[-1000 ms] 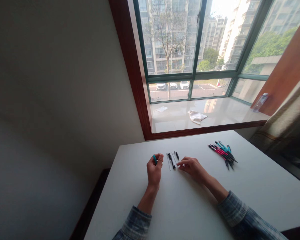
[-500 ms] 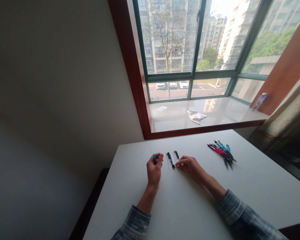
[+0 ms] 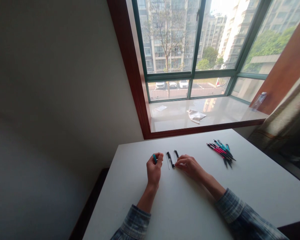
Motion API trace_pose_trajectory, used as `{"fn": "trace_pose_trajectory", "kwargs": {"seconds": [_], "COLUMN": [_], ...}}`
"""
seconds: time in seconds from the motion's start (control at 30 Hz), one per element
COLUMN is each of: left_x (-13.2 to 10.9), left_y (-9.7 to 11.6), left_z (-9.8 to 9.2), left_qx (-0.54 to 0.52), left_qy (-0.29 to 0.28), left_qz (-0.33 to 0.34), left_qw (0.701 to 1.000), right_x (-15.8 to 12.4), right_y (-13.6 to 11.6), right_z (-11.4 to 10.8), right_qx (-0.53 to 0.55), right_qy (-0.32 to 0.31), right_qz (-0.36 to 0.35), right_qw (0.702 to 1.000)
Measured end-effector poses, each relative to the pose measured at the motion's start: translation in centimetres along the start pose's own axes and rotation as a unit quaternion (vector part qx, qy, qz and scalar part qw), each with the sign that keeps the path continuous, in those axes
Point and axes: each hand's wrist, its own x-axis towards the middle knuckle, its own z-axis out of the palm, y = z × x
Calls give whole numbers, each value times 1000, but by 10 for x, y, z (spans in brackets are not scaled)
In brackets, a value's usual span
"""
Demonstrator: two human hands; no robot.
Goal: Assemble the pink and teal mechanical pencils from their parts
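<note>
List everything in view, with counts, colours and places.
Flat white table: one, white, under the hands.
Slim plastic pens: several, pink, teal, black, at the table's right.
Black pen pieces: two, black, between the hands.
Thin rod: at least one, pale, beside them.
Crumpled cloth: one, white, on the windowsill.
Plastic bottle: one, clear, at the sill's right end.
Left hand: pinching a small teal piece.
Right hand: fingertips by the black pieces.
Plaid sleeves: two, blue, at the bottom edge.

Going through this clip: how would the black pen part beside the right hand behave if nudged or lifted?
The black pen part is slim and looks round, so it would probably roll if pushed along the smooth white table. It likely feels light and stiff, not floppy.
</note>
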Motion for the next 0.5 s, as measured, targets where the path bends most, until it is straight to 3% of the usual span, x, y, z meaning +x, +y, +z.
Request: {"fn": "trace_pose_trajectory", "kwargs": {"seconds": [0.5], "left_x": [-1], "left_y": [0], "left_z": [1], "left_qx": [-2], "left_qy": [-2], "left_qz": [-5], "left_qw": [1000], "right_x": [0], "right_y": [-4], "right_z": [-2], "right_qx": [-13], "right_qy": [-11], "right_qz": [-8], "right_qw": [1000]}}
